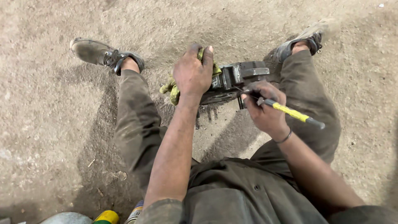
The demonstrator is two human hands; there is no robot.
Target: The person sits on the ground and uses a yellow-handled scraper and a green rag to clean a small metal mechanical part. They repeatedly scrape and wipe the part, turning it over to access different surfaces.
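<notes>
Seated on dirt floor, legs spread. Left hand presses a yellow-green rag onto a dark metal machine part lying on the ground between the legs. Right hand grips a yellow-handled tool, tip at the part.

Grey metal part on dirt, yellow rag, yellow-handled tool

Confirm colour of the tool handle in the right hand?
Yellow with a black end; the tool handle in the right hand shows in the head view.
</notes>
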